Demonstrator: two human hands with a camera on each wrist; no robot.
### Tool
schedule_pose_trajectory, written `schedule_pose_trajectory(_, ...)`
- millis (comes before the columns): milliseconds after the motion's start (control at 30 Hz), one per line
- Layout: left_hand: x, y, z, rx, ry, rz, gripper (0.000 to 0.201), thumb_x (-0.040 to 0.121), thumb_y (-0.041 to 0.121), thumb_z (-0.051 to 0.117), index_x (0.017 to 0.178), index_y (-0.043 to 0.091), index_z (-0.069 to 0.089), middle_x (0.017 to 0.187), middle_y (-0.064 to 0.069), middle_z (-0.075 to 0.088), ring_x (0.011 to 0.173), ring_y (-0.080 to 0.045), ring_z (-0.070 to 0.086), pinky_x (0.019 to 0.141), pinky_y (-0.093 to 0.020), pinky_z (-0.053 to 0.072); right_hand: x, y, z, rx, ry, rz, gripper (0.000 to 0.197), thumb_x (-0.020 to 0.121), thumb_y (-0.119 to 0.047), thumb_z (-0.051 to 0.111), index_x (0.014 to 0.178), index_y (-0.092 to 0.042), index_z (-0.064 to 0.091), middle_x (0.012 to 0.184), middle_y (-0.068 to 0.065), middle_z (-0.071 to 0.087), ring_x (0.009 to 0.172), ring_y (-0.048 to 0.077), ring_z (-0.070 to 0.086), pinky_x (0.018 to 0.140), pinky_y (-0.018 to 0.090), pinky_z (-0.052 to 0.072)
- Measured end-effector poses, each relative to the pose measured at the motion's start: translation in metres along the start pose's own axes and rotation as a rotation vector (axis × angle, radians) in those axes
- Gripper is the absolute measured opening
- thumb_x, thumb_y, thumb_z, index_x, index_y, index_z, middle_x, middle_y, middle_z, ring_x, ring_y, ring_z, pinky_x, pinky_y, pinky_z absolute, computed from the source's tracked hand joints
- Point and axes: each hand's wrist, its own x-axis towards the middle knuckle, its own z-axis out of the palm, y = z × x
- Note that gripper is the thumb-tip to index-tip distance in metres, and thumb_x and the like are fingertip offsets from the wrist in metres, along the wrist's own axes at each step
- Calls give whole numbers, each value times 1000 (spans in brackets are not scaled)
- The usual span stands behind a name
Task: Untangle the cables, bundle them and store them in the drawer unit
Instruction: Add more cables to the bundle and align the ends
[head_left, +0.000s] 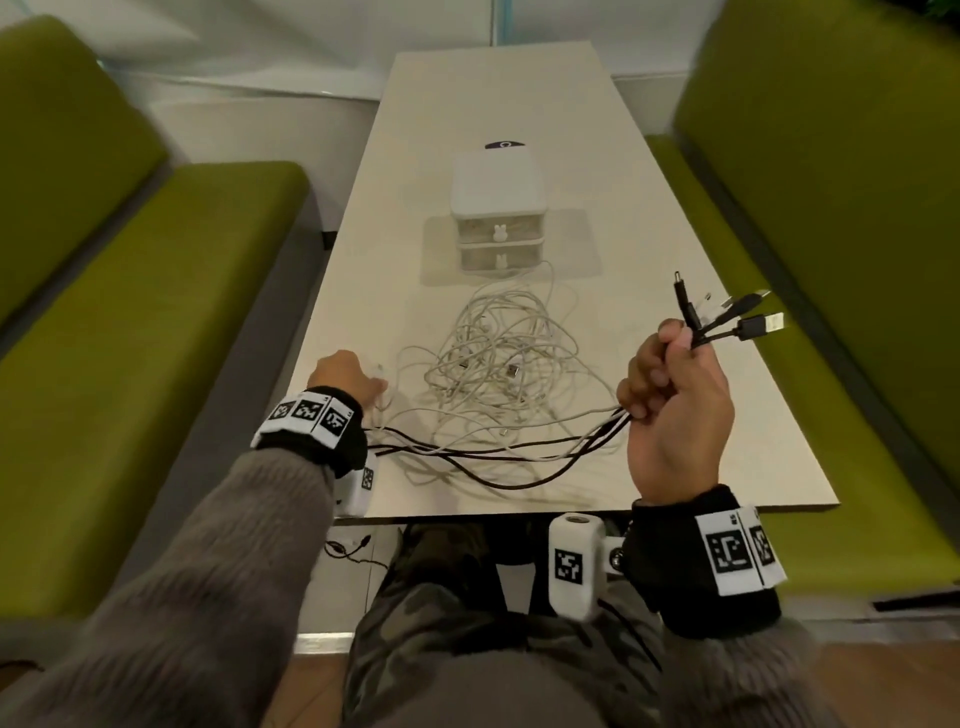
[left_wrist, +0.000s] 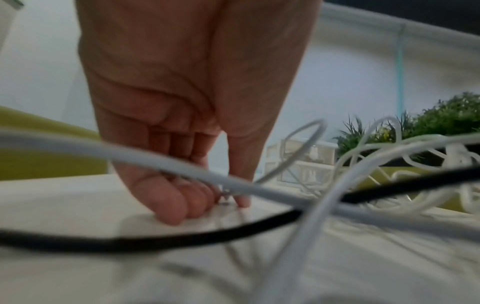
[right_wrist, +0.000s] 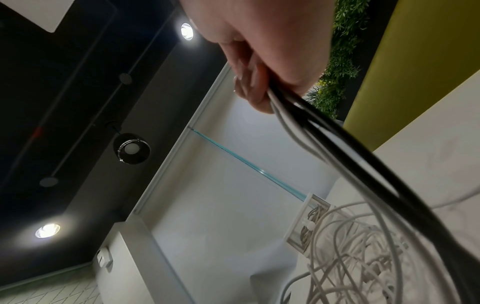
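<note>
A tangle of white cables (head_left: 498, 364) lies on the pale table (head_left: 701, 415) in front of a small white drawer unit (head_left: 497, 218) with both drawers closed. My right hand (head_left: 670, 395) is raised over the table's right side and grips a bunch of black and white cables (right_wrist: 306, 115); their plugs (head_left: 737, 317) fan out above my fist. The strands (head_left: 467, 457) trail left across the table. My left hand (head_left: 343, 384) is down on the table at the left, its fingertips (left_wrist: 182, 205) pinching a white cable end (left_wrist: 226, 197).
Green upholstered benches (head_left: 130, 322) flank the table on both sides. A dark round mark (head_left: 505, 145) lies on the table behind the drawer unit. Green plants (left_wrist: 428, 125) stand beyond the right bench. The table's near edge (head_left: 571, 512) is just above my lap.
</note>
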Motion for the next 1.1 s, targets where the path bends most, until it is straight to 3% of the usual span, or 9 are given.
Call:
schedule_pose_trajectory(133,11,-5,-5,-318,-117,8,25,87,17,60,83,-8,61,80,-22,65,71,-30,69,67,-35,58,3,1,-2,12,-12,-4,27,104,-20,31,83,-16,47,53,-9,35,46,7,24,47,21,19)
schedule_pose_trajectory(233,-7,-3,-38,-840,-65,21,26,98,21,46,96,-4,50,79,-20,65,49,-15,66,51,-27,57,5,2,-2,1,-34,-25,27,105,-26,31,83,-18,45,56,-5,37,47,10,27,46,20,29)
schedule_pose_trajectory(367,-55,7,-79,-1270,97,190,18,99,27,43,91,11,48,73,-7,60,61,-15,64,69,-32,59,4,6,0,-74,-65,-11,29,104,-31,32,84,-19,48,57,-5,31,47,10,22,44,20,23)
schedule_pose_trajectory(467,-87,26,-80,-1461,-10,299,11,98,16,45,90,16,52,70,1,51,68,-10,57,81,-38,56,2,11,4,-132,-101,1,27,103,-30,36,86,-17,51,58,-4,27,46,7,21,42,20,20)
schedule_pose_trajectory(667,-138,83,-33,-1046,-151,681,10,85,5,62,93,10,63,85,-5,67,78,-15,64,76,-28,55,-8,24,13,-272,-182,61,31,77,-40,65,93,-14,62,56,-10,40,48,5,31,45,18,29)
schedule_pose_trajectory(800,-141,95,-7,-1020,-131,668,9,82,9,68,88,10,61,85,-10,71,77,-23,68,76,-36,55,-8,29,9,-394,-167,11,12,92,-20,60,84,-12,65,68,3,53,52,6,40,49,18,36)
schedule_pose_trajectory(900,-137,94,4,-928,-150,664,17,83,19,69,93,18,55,77,-1,68,78,-15,65,77,-28,51,-4,27,6,-374,-100,-24,15,96,-18,55,85,-10,61,59,-9,52,48,4,38,49,17,35)
schedule_pose_trajectory(1033,-118,71,24,-350,299,788,12,86,33,60,90,23,65,103,9,65,115,-21,45,92,-44,40,1,18,4,-155,-18,-59,19,102,-17,42,84,-13,50,73,-4,52,46,4,33,48,18,31)
schedule_pose_trajectory(1100,-102,54,30,-244,335,690,14,87,34,60,91,22,68,128,3,55,124,-27,37,94,-50,38,7,8,-4,-47,25,-76,18,103,-16,38,87,-16,47,76,0,57,49,6,33,50,19,31)
